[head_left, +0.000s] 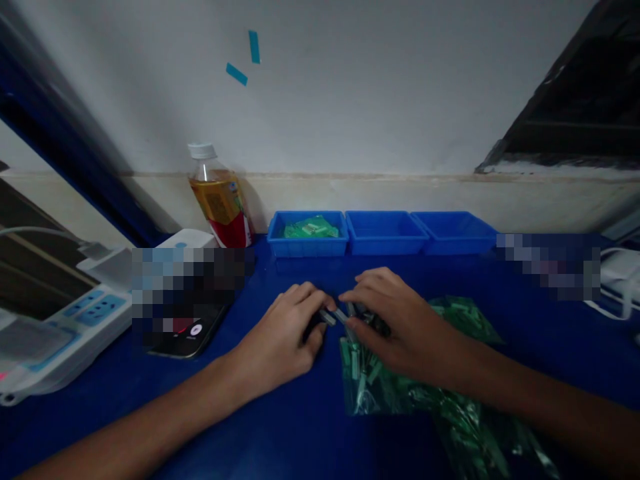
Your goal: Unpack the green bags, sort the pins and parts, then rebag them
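My left hand (295,327) is closed, with a small greyish stick-like piece (327,317) pinched between thumb and fingers. Facing it, my right hand (393,313) curls its fingers round similar small pieces (341,316), one of which points toward the left hand. Their exact kind is too blurred to make out. Transparent bags of green and whitish small parts (367,377) lie under and beside the right hand and forearm. Another such bag (463,317) shows behind the right wrist.
Three blue bins stand in a row by the wall; the left bin (307,253) holds a bag of green parts. To the left are a drink bottle (220,197), a phone (193,333) and a white power strip (75,353). White cables (625,303) lie at right on the blue table (300,427).
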### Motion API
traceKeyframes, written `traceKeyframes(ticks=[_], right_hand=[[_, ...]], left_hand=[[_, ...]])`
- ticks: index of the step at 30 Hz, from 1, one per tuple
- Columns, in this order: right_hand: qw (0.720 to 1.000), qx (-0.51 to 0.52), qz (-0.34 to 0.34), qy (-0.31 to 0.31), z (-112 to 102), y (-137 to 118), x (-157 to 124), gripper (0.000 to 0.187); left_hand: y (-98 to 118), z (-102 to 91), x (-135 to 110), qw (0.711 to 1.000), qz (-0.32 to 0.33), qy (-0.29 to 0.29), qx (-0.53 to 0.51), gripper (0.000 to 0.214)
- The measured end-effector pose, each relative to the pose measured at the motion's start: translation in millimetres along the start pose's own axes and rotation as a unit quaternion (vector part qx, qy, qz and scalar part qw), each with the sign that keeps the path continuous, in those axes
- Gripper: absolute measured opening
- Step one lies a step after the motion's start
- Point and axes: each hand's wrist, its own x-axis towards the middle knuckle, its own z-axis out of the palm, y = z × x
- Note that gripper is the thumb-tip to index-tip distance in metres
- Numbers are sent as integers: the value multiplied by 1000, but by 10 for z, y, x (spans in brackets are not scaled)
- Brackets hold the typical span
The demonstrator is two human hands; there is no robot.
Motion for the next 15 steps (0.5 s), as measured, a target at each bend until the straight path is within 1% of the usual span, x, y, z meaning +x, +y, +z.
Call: traceKeyframes(ticks=[3,5,7,10,13,15], right_hand=[[1000,6,3,-8,88,17,-1,22],[1000,5,-2,5,126,32,20,22],[999,-4,-15,28,142,36,28,19],[996,-21,-62,60,143,20,10,9],[991,-29,-112,72,138,-10,-10,11],[988,-27,-126,88,119,-22,-3,12]], left_hand=[[-29,55,-7,1000,9,17,-17,10],[-35,85,-16,998,16,43,-40,7],[-34,111,-26,994,31,75,-73,7],[-23,147,-36,985,61,124,-98,10],[20,155,-46,979,81,150,-110,9],[85,122,-63,975,82,177,-107,11]])
